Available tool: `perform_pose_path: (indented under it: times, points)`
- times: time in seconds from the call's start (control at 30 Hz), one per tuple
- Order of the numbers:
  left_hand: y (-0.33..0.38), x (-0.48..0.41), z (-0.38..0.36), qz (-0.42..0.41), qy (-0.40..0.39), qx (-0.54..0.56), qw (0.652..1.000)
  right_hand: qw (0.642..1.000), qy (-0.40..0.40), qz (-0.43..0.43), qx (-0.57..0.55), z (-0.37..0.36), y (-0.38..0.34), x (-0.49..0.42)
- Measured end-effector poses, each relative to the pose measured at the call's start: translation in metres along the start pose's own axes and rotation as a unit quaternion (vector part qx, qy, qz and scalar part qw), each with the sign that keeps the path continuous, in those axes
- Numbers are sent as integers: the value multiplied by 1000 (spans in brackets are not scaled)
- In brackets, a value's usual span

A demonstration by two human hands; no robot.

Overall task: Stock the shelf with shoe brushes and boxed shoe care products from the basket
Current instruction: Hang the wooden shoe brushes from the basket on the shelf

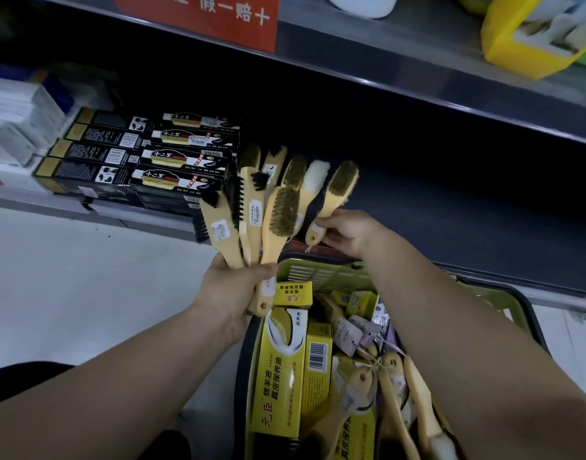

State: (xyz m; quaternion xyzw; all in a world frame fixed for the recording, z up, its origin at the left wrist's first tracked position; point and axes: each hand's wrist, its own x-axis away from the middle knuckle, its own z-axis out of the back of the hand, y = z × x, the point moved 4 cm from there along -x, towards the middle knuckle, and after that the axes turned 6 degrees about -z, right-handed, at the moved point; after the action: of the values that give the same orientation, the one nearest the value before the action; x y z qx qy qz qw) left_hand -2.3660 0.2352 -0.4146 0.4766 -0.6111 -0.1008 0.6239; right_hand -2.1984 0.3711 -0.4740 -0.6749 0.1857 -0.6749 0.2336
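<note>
My left hand (233, 287) grips a fanned bunch of wooden shoe brushes (251, 210) by their handles, held up in front of the low shelf (451, 210). My right hand (348, 232) pinches the handle of one more brush (338, 190) with tan bristles, just right of the bunch. Below my arms stands the green basket (324, 277), holding yellow shoe care boxes (281, 370), more wooden brushes (394, 393) and tagged items. Black shoe care boxes (145, 157) lie in stacked rows on the shelf at left.
White boxes (15, 121) sit on the shelf at the far left. An upper shelf edge (417, 81) with a red sign (198, 18) runs overhead, with a yellow package (534, 34) on it. Dark shelf space stretches right of the brushes. Pale floor (85, 277) lies at left.
</note>
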Motion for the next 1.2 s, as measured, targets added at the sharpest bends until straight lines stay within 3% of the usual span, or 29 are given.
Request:
perform_pose_path:
  times: [0.2,0.37,0.5,0.57,0.63,0.7,0.77,0.8,0.93,1.0,1.2]
  points:
    - [13,-12,-6,-36,28,6,999,988,107,23,113,-2,-2,-28]
    - [14,-21,-4,-35,30,-21,999,967,130,66,207,2,-3,-36]
    - [15,-24,-4,-31,30,-32,999,904,196,50,376,4,-9,-22]
    - [17,-24,-4,-37,33,-41,998,882,236,137,385,-1,-19,-3]
    - [19,-24,-6,-41,27,-48,998,915,178,217,289,-13,-20,23]
    - [22,-24,-8,-45,23,-53,997,976,7,171,131,-35,-9,50]
    - [24,-23,-10,-51,8,-59,997,982,-129,117,70,-51,4,72]
    - [25,-22,-12,-55,-4,-63,997,979,-154,114,67,-54,7,78]
    - [28,-18,-16,-50,-19,-57,997,979,-168,115,-20,-40,6,80]
    - [29,-17,-16,-45,-11,-30,998,983,-131,115,-49,-22,-1,72]
    - [30,-18,-14,-27,6,10,1000,995,14,66,77,32,-1,24]
